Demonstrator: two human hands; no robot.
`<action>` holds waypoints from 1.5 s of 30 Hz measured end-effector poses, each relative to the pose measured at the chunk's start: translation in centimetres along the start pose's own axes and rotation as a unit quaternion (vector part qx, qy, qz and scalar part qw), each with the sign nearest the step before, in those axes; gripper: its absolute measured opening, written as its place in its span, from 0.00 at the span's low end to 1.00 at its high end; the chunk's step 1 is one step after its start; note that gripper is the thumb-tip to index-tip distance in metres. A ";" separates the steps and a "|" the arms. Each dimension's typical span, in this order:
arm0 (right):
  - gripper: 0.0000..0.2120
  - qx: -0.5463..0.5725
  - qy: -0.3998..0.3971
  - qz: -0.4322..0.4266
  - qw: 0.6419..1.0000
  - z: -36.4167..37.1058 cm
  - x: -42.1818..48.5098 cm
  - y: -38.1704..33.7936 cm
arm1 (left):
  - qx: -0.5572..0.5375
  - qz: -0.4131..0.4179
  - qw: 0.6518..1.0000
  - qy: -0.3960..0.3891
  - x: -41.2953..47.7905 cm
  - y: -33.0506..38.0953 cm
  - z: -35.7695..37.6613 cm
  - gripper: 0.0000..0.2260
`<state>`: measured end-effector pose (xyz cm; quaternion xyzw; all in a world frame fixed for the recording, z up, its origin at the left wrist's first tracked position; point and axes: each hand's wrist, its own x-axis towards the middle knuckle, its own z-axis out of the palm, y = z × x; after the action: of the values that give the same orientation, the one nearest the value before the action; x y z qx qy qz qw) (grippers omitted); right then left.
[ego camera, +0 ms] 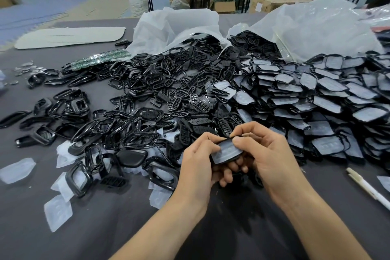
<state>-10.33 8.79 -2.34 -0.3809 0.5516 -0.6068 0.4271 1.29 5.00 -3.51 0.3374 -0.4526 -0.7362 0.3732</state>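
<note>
Both of my hands hold one black key-fob shell fitted with a translucent button pad [226, 152], above the near part of the dark table [232, 217]. My left hand [198, 167] grips its left end with curled fingers underneath. My right hand [266, 152] pinches its top edge between thumb and forefinger. Behind them lies a large heap of black frames and button inserts [160, 99]. To the right, a spread of shells with pads fitted [316, 95] covers the table.
Loose translucent pads [58, 211] lie at the near left. A white pen [369, 188] rests at the right edge. Two open plastic bags [179, 27] spill parts at the back. Green circuit boards [99, 60] and a flat white sheet [69, 37] sit far left.
</note>
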 end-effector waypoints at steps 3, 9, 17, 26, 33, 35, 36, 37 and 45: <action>0.11 -0.008 -0.007 -0.006 1.000 -0.1 0.0 0.1 | 0.001 -0.007 1.000 -0.007 0.1 0.1 0.0 0.14; 0.10 -0.023 -0.019 -0.024 0.999 0.0 0.1 0.3 | 0.022 0.007 1.000 0.003 0.0 0.2 0.0 0.16; 0.05 -0.028 -0.025 -0.026 0.999 -0.1 0.2 0.8 | 0.149 0.136 0.979 0.039 0.1 -0.2 -0.1 0.12; 0.12 0.035 -0.034 -0.034 0.998 0.4 0.3 1.1 | 0.283 0.228 0.931 0.035 -0.2 -0.9 -0.1 0.11; 0.13 0.076 -0.031 -0.031 0.996 0.5 0.2 1.1 | 0.317 0.248 0.915 0.028 -0.2 -1.1 -0.1 0.12; 0.09 0.066 -0.029 -0.030 0.997 0.5 0.2 1.2 | 0.305 0.247 0.919 0.037 -0.3 -1.2 0.0 0.12; 0.09 0.057 -0.025 -0.032 0.998 0.4 0.3 1.2 | 0.305 0.251 0.918 0.045 -0.3 -1.2 0.0 0.12; 0.09 0.053 -0.022 -0.034 0.998 0.4 0.3 1.2 | 0.304 0.256 0.916 0.050 -0.3 -1.2 0.0 0.12; 0.18 0.106 -0.004 -0.032 0.994 0.7 0.1 1.3 | 0.250 0.273 0.928 0.033 -0.6 -1.2 0.5 0.13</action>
<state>-9.63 8.46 -3.53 -0.3536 0.4698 -0.6738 0.4474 0.90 6.09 -4.32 0.3073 -0.6843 -0.4573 0.4777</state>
